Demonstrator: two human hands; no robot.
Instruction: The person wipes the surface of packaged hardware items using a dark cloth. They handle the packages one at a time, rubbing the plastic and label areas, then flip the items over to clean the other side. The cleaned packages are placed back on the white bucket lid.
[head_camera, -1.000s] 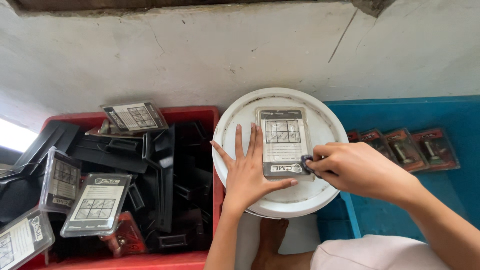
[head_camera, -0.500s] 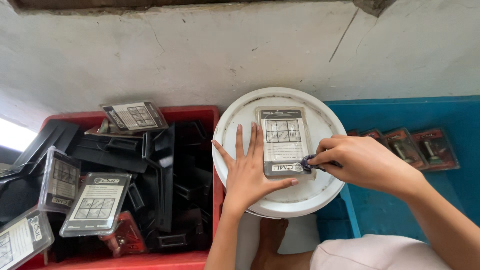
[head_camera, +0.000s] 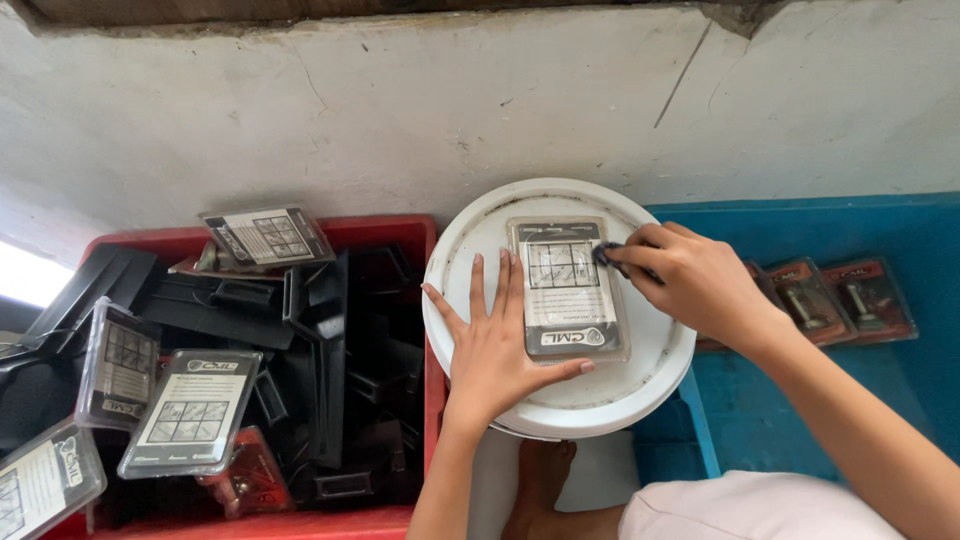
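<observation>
Your left hand (head_camera: 500, 350) lay spread flat, steadying the clear plastic blister pack (head_camera: 567, 290) on the round white bucket lid (head_camera: 480, 240); your right hand (head_camera: 700, 285) pinched a small dark object (head_camera: 607, 254) against it, below the cracked whitewashed wall (head_camera: 400, 110).

The right hand (head_camera: 700, 285) covers the small dark thing (head_camera: 607, 254) pinched in its fingers (head_camera: 640, 262), so what it is cannot be told, and it hides the pack's (head_camera: 567, 290) edge toward 3 o'clock. The left hand (head_camera: 495, 345) hides the pack's lower edge toward 9 o'clock. The red crate (head_camera: 380, 232) is cut off at 6 and 9 o'clock, and the blue tray (head_camera: 800, 225) at 3 o'clock.
</observation>
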